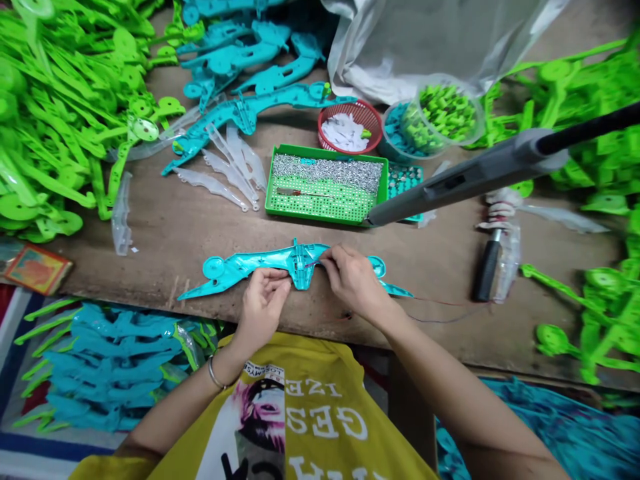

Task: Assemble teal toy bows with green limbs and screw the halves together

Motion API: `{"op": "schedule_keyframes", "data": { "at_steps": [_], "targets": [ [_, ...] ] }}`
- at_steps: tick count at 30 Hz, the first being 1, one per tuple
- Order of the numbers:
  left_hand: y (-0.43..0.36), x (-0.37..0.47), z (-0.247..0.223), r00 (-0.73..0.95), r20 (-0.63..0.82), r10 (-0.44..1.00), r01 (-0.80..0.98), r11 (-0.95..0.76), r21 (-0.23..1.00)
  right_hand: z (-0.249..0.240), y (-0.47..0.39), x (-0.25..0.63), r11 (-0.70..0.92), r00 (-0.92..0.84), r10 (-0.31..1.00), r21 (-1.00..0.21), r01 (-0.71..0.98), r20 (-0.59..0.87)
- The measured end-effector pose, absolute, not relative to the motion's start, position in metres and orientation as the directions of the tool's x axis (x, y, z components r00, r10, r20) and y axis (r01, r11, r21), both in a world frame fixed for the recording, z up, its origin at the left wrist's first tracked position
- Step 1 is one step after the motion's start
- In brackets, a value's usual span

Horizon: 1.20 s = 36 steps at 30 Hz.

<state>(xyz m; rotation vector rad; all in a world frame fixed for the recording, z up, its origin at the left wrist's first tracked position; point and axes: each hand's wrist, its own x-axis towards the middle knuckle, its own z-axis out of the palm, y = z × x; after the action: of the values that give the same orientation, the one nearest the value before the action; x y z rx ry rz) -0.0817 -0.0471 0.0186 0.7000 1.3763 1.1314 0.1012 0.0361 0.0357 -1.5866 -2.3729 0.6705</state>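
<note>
A turquoise plastic bow-shaped shell lies lengthwise on the bench in front of me, its ribbed inner side up. My left hand is closed at the lower edge of the shell, just left of its centre block, with thumb and fingers together. Over the right half, my right hand pinches thin dark wires close to the centre block; its fingertips are partly hidden. A red and a blue wire trail across the bench from beneath the right hand's side.
A green basket holds small metal screws and a screwdriver. A grey electric screwdriver hangs over it at the right. Green parts heap at the left, turquoise shells behind. A black-handled tool lies right.
</note>
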Motion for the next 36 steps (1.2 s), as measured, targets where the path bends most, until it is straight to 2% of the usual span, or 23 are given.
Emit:
{"op": "schedule_keyframes", "data": {
  "at_steps": [4, 6, 8, 13, 18, 27, 36],
  "targets": [
    [-0.044, -0.069, 0.025, -0.216, -0.557, 0.802, -0.575, 0.356, 0.736, 0.034, 0.034, 0.103, 0.299, -0.383, 0.921, -0.511, 0.806, -0.066],
    [-0.04, -0.065, 0.03, -0.207, -0.595, 0.777, -0.669, 0.331, 0.666, 0.035, 0.034, 0.105, 0.301, -0.382, 0.923, -0.529, 0.793, -0.048],
    [-0.035, -0.061, 0.034, -0.172, -0.582, 0.794, -0.666, 0.342, 0.663, 0.038, 0.033, 0.107, 0.309, -0.383, 0.923, -0.553, 0.774, -0.021],
    [-0.022, -0.058, 0.036, -0.106, -0.534, 0.839, -0.504, 0.418, 0.756, 0.043, 0.03, 0.111, 0.343, -0.394, 0.918, -0.612, 0.712, 0.056],
    [-0.017, -0.061, 0.032, -0.076, -0.506, 0.859, -0.435, 0.428, 0.792, 0.043, 0.028, 0.113, 0.347, -0.382, 0.92, -0.631, 0.694, 0.087],
    [-0.019, -0.053, 0.031, -0.162, -0.502, 0.85, -0.541, 0.349, 0.765, 0.041, 0.028, 0.113, 0.347, -0.4, 0.915, -0.601, 0.72, 0.049],
    [-0.02, -0.054, 0.029, -0.09, -0.535, 0.84, -0.602, 0.383, 0.701, 0.041, 0.029, 0.105, 0.342, -0.415, 0.91, -0.549, 0.763, -0.011]
  ]
}}
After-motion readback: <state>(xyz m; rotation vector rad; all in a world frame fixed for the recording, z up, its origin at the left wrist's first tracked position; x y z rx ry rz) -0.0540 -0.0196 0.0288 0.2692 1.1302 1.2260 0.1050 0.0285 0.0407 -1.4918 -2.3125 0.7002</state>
